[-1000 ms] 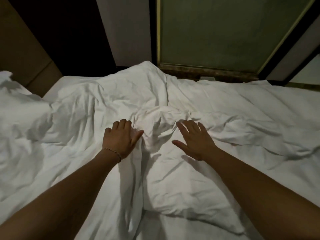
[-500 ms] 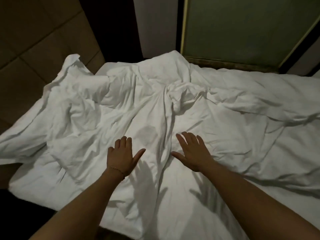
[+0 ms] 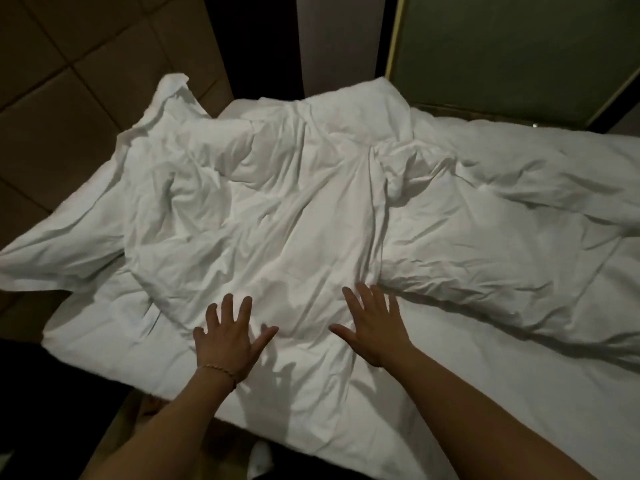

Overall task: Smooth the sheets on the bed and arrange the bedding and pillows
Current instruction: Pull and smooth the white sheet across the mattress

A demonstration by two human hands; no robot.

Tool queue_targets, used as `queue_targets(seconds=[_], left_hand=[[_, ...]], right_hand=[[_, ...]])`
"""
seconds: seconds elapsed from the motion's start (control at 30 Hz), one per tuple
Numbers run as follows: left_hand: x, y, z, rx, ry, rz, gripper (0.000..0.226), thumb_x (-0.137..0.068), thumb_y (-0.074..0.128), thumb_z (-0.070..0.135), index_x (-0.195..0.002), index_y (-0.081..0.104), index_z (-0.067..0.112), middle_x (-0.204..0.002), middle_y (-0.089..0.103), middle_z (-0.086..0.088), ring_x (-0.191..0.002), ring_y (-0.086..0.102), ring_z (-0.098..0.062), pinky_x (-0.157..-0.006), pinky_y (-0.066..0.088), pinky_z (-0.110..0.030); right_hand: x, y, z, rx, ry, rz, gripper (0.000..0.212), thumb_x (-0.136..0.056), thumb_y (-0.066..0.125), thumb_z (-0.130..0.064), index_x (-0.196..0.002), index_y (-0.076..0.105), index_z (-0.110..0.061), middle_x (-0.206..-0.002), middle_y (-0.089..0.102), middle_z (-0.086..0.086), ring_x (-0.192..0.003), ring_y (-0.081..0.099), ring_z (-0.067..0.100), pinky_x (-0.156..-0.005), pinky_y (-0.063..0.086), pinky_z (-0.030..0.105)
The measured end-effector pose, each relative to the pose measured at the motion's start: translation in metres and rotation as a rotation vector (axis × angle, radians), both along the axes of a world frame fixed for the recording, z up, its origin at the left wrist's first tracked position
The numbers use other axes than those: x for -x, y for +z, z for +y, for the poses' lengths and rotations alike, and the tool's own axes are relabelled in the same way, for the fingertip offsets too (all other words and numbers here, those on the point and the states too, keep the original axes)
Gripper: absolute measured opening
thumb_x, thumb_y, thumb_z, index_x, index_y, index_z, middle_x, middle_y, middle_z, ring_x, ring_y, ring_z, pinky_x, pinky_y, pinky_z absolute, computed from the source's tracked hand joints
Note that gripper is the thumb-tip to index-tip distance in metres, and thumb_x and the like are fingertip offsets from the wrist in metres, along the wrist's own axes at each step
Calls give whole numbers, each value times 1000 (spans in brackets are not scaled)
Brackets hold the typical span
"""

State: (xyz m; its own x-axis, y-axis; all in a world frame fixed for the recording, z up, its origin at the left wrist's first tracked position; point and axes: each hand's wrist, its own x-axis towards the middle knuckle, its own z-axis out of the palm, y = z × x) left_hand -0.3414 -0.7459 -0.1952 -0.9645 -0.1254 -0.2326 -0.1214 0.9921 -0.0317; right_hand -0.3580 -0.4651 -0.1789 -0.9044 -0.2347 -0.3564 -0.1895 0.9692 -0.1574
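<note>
The left hand (image 3: 227, 344) and the right hand (image 3: 375, 327) are lying flat with fingers spread, apart from each other, on the near part of the white duvet (image 3: 294, 220); beyond them the duvet is lying wrinkled across the bed, one corner hanging toward the tiled floor (image 3: 52, 98).

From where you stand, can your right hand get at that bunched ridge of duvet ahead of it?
Probably yes. The right hand lies flat and open on the duvet, the bunched ridge lies straight ahead, and nothing sits between them, though the arm would need to stretch forward.
</note>
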Motion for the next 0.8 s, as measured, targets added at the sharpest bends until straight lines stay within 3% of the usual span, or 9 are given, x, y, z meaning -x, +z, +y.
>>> queue_targets(seconds=[0.23, 0.37, 0.43, 0.53, 0.63, 0.73, 0.8], left_hand=[[23, -62, -64, -42, 62, -146, 97, -75, 21, 92, -154, 1, 40, -162, -2, -3, -145, 8, -39, -102, 39, -61], [26, -96, -91, -194, 141, -169, 107, -63, 20, 98, -153, -3, 45, -162, -9, -6, -143, 9, -43, -100, 40, -65], [27, -108, -91, -187, 63, -143, 103, -67, 22, 97, -153, -4, 47, -164, -7, -5, -146, 5, -41, -105, 33, -67], [29, -123, -80, -164, -82, -50, 98, -75, 21, 94, -155, 10, 39, -164, 16, -9, -148, 14, -36, -108, 23, -68], [33, -137, -68, -186, -111, 45, 94, -80, 23, 89, -148, 36, 26, -147, 44, -13, -134, 41, -38, -102, 36, -64], [39, -150, -61, -159, -145, 160, 84, -83, 33, 82, -122, 60, 13, -116, 58, -14, -107, 54, -35, -90, 42, -52], [46, -158, -59, -147, -148, 190, 75, -85, 35, 78, -99, 61, 9, -98, 59, -14, -92, 55, -34, -79, 42, -46]], right_hand=[[30, -64, -73, -25, -27, 38, 83, -88, 12, -77, -155, -9, -34, -165, -13, 0, -151, -13, 31, -116, -2, 61], [44, -100, -107, -11, 226, 184, 79, -91, 20, -77, -156, 20, -31, -164, 15, 6, -151, 10, 33, -113, 17, 67], [46, -116, -116, -12, 359, 237, 77, -93, 23, -75, -156, 22, -29, -164, 18, 8, -151, 13, 33, -115, 16, 64], [47, -136, -122, 8, 370, 293, 77, -95, 29, -73, -156, 26, -27, -162, 23, 9, -150, 19, 32, -117, 16, 60], [47, -154, -117, 13, 375, 312, 76, -95, 32, -71, -149, 40, -19, -152, 42, 13, -144, 33, 33, -116, 23, 59], [52, -168, -114, 14, 391, 351, 72, -96, 34, -69, -137, 54, -13, -137, 54, 14, -131, 46, 33, -114, 29, 56], [53, -176, -114, 46, 386, 380, 70, -97, 33, -67, -131, 58, -12, -131, 57, 11, -126, 47, 30, -114, 30, 54]])
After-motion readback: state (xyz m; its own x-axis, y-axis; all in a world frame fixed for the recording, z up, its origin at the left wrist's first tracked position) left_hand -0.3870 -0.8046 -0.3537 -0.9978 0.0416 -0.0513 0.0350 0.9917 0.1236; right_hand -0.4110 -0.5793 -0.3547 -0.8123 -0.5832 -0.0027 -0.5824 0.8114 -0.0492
